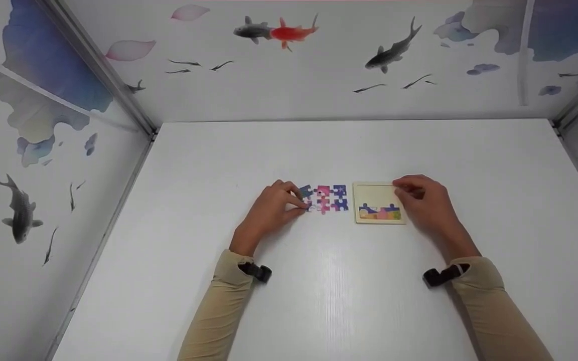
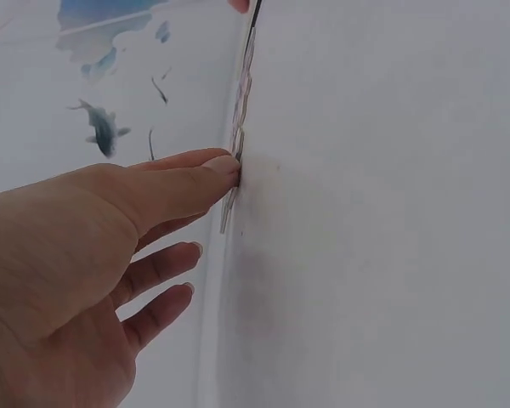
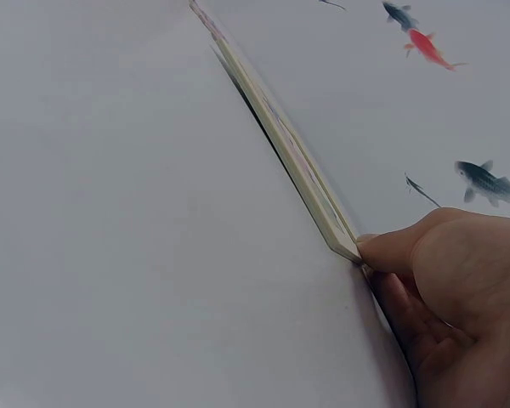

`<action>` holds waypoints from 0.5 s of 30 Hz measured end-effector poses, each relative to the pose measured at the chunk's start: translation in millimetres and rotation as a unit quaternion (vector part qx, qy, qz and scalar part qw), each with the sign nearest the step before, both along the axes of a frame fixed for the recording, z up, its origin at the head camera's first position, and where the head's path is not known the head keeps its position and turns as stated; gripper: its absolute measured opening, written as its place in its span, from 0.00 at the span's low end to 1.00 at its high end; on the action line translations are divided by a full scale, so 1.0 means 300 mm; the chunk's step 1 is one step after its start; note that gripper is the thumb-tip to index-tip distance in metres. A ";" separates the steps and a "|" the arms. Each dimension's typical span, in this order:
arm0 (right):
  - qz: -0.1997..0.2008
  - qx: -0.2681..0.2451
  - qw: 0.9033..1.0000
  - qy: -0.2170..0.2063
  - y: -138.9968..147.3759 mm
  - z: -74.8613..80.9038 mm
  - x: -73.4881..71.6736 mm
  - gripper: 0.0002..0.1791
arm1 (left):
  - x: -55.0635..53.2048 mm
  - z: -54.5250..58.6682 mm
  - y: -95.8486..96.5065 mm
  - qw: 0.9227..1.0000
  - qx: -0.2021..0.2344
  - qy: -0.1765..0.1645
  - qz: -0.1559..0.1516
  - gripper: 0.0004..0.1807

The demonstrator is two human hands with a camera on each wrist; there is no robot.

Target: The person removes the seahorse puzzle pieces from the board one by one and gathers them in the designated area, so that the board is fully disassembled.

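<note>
My left hand (image 1: 272,206) pinches a jigsaw piece (image 1: 311,207) at the lower left of a small group of loose pieces. In the left wrist view the thumb and forefinger meet at the edge of thin pieces (image 2: 242,93), the other fingers spread apart. With thumb and fingers my right hand (image 1: 428,201) grips the right edge of a square wooden puzzle tray (image 1: 377,193). Joined pieces (image 1: 380,213) fill the tray's lower part; its upper part shows bare wood. In the right wrist view the tray (image 3: 289,157) appears edge-on, the thumb at its corner.
Other loose pieces, pink (image 1: 323,191) and blue-purple (image 1: 339,204), lie in two rows between the left hand and the tray. They rest on a white table (image 1: 339,291). White walls (image 1: 319,95) with painted fish stand behind and at the left.
</note>
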State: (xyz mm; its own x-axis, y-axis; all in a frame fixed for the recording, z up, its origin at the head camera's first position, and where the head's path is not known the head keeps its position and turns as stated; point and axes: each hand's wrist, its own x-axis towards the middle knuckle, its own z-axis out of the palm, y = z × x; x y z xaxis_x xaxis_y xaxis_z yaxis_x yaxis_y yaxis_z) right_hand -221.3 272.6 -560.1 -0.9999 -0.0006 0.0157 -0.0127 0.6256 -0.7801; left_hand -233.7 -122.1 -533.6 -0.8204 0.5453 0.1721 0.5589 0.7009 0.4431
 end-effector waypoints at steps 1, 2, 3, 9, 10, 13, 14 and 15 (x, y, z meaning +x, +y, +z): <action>-0.001 -0.002 1.000 0.000 -0.001 0.000 0.000 0.16 | 0.000 0.001 0.003 1.000 0.002 -0.003 0.002 0.07; -0.002 -0.004 1.000 0.001 -0.002 0.001 0.000 0.16 | 0.002 0.004 0.007 1.000 0.007 -0.005 0.002 0.07; -0.002 -0.007 1.000 0.002 -0.002 0.001 0.000 0.15 | 0.002 0.006 0.012 1.000 0.010 -0.008 0.003 0.07; -0.003 -0.011 1.000 0.005 -0.001 -0.001 0.000 0.15 | -0.006 0.018 0.069 0.999 0.033 -0.019 -0.005 0.08; -0.003 -0.010 1.000 0.006 0.000 -0.001 -0.001 0.15 | -0.007 0.018 0.081 0.999 0.036 -0.023 -0.005 0.09; -0.001 -0.008 1.000 0.006 0.000 0.000 -0.001 0.15 | -0.006 0.018 0.117 0.998 0.038 -0.040 -0.010 0.08; -0.001 -0.008 1.000 0.006 -0.001 0.000 -0.001 0.15 | -0.006 0.018 0.129 0.998 0.039 -0.044 -0.013 0.08; -0.001 -0.009 1.000 0.006 -0.001 0.001 -0.001 0.15 | -0.007 0.016 0.140 0.998 0.040 -0.048 -0.015 0.07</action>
State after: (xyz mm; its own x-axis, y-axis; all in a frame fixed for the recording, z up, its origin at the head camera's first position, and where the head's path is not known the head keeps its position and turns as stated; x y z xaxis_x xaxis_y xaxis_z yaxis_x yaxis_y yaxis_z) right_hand -221.5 272.2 -559.7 -0.9996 0.0008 0.0273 -0.0211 0.6113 -0.7911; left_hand -235.9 -80.0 -528.9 -0.8186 0.5577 0.1377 0.5314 0.6441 0.5502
